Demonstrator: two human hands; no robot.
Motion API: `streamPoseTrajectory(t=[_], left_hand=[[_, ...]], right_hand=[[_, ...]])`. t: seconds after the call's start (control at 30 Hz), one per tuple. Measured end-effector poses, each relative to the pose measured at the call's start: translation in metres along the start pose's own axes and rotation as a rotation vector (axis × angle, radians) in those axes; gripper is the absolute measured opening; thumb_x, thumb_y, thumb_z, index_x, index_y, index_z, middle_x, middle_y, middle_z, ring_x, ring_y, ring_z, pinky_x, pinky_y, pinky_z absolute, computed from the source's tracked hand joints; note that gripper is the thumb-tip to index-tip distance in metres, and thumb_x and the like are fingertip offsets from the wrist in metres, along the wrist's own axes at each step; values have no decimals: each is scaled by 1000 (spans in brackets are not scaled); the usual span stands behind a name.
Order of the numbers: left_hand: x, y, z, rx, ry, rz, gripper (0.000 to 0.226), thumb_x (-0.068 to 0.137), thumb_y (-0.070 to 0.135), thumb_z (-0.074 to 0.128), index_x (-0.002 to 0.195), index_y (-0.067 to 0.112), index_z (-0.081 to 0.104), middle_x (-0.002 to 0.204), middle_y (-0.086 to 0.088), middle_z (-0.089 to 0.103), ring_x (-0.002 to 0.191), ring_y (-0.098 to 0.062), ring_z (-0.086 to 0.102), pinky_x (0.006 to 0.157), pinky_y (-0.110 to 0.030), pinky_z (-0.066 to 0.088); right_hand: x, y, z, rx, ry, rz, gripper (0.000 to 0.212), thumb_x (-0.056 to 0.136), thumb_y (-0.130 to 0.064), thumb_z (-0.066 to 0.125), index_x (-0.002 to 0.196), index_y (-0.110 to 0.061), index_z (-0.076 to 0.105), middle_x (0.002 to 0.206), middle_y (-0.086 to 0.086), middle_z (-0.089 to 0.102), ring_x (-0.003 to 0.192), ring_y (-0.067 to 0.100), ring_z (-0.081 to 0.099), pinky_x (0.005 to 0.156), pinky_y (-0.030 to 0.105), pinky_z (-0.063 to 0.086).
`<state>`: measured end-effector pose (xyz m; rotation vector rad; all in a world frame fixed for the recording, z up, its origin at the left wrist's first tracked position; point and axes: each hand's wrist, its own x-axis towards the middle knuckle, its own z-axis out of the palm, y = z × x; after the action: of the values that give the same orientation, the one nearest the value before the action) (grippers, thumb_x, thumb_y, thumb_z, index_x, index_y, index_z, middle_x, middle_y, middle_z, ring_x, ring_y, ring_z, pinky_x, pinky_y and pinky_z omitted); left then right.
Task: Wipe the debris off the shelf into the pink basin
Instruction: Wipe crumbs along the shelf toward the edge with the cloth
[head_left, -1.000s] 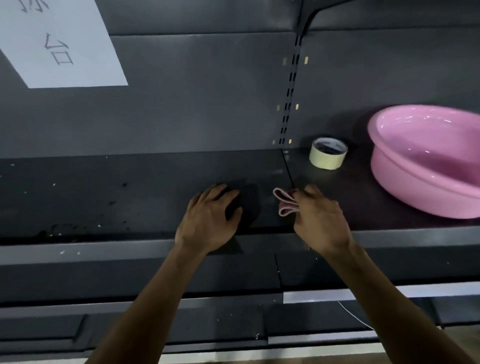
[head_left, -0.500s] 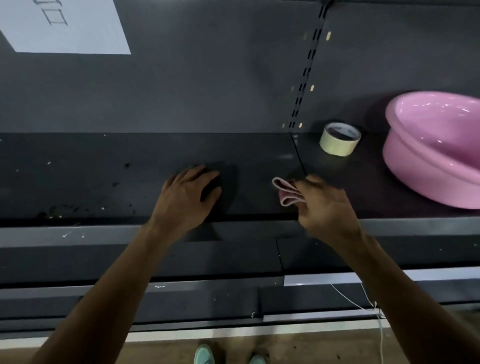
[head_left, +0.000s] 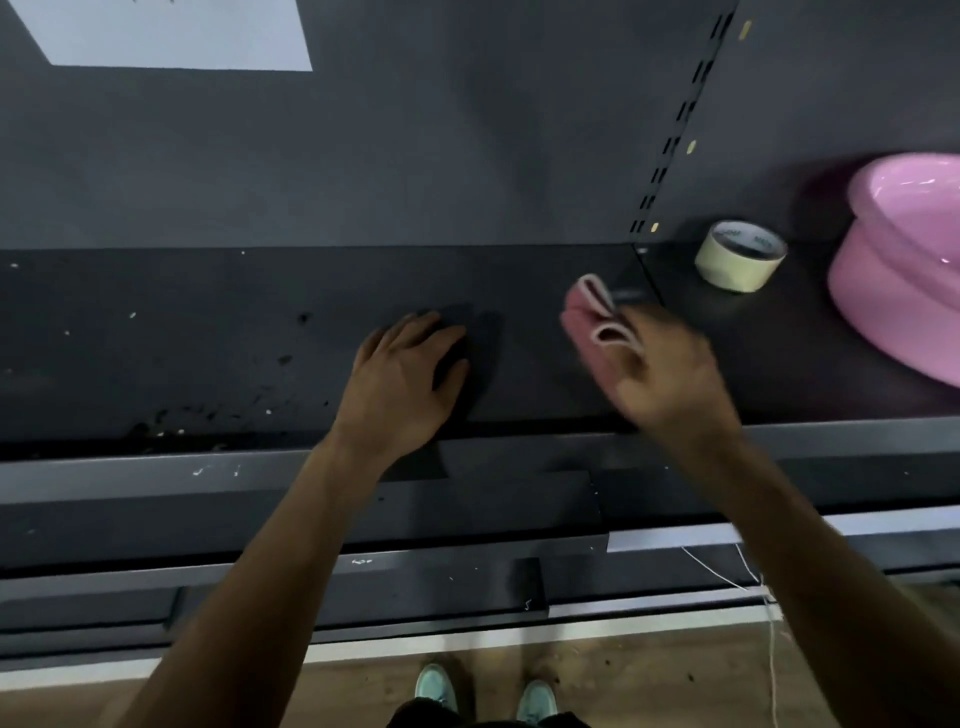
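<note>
Pinches a folded pink cloth (head_left: 587, 317) in the right hand (head_left: 665, 374), fingers curled round its near end, just above the shelf (head_left: 208, 338) right of centre; blurred there, so cannot tell whether cloth and shelf touch; lays the left hand (head_left: 405, 374) flat on the shelf at mid-frame, fingers relaxed, holding nothing.

Finds the debris (head_left: 208, 410) at the lower left of the frame: dark crumbs and pale specks strewn near the shelf's front edge, well apart from the pink basin (head_left: 893, 291) at the right edge of the frame, partly cut off, beyond a roll of tape (head_left: 740, 254).

Looks light, dry and loose, this debris; likely to scatter or spill over the front lip under a fast stroke; calls for the soft, limp cloth pressed flat under the fingers rather than pinched, and for a slow sweep.

Seems smooth thin plastic, the basin: light, stiff, apt to slide; probably best taken by the rolled rim and held just below the shelf edge beside the crumbs.
</note>
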<state>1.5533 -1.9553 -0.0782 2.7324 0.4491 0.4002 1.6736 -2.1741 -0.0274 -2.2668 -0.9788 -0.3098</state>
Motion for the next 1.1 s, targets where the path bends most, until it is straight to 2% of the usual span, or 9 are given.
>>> streamPoseTrajectory(t=[0.1,0.23,0.37,0.5,0.7,0.8,0.87,0.97,1.1], left_hand=[[-2,4,1,34,31,18,42,98,38,48,138,25,53,149,-4,45,141,-24,35,116,-44,23],[-1,5,3,42,31,25,42,99,38,46,137,25,53,149,-5,45,140,-24,36,116,-46,25],[-2,5,2,51,29,22,42,98,39,46,136,23,54,147,-4,46,139,-23,38,115,-46,27],[-2,1,-4,41,-25,45,44,98,39,46,140,27,50,151,-2,41,142,-22,33,116,-43,24],[-10,-18,-15,31,-41,42,52,94,48,29,138,30,50,151,3,42,142,-18,33,116,-45,26],[-12,-16,-14,41,-24,37,43,98,39,42,138,28,51,149,0,44,141,-20,34,117,-44,24],[-12,-16,-14,44,-7,24,43,99,39,44,140,27,50,150,-1,42,142,-20,32,117,-42,21],[-10,-17,-11,52,5,33,43,99,39,42,140,26,50,149,0,43,141,-20,32,117,-43,22],[-7,-17,-7,69,8,49,44,100,39,39,139,25,50,149,-1,43,141,-21,33,115,-46,26]], right_hand=[[3,22,-27,-160,-102,60,32,97,-53,48,92,-23,59,81,-2,60,71,19,59,63,30,39],[-21,39,-24,-378,-55,-64,49,89,-57,39,89,-17,67,80,6,67,69,35,65,56,32,43],[-31,24,6,-366,7,-26,24,92,-40,60,88,-18,67,77,0,66,60,26,63,54,25,36],[-28,-18,43,-309,110,-6,25,87,-40,72,78,-18,63,67,-3,62,56,20,58,56,23,29],[-14,-74,90,-14,-59,-8,23,93,-42,62,98,-20,67,80,-7,66,68,9,63,61,32,54],[-6,-73,65,155,-49,24,41,94,-52,42,80,-17,57,65,-9,56,53,4,53,53,10,39],[0,-54,36,51,14,41,34,93,-43,42,83,-14,57,68,-3,54,57,13,55,56,10,33],[5,-13,-4,-156,7,206,18,91,-22,51,90,-5,57,79,18,61,74,41,59,64,32,35],[-6,16,-21,-254,28,299,47,94,-54,44,81,-10,55,69,11,56,68,40,56,64,32,37]])
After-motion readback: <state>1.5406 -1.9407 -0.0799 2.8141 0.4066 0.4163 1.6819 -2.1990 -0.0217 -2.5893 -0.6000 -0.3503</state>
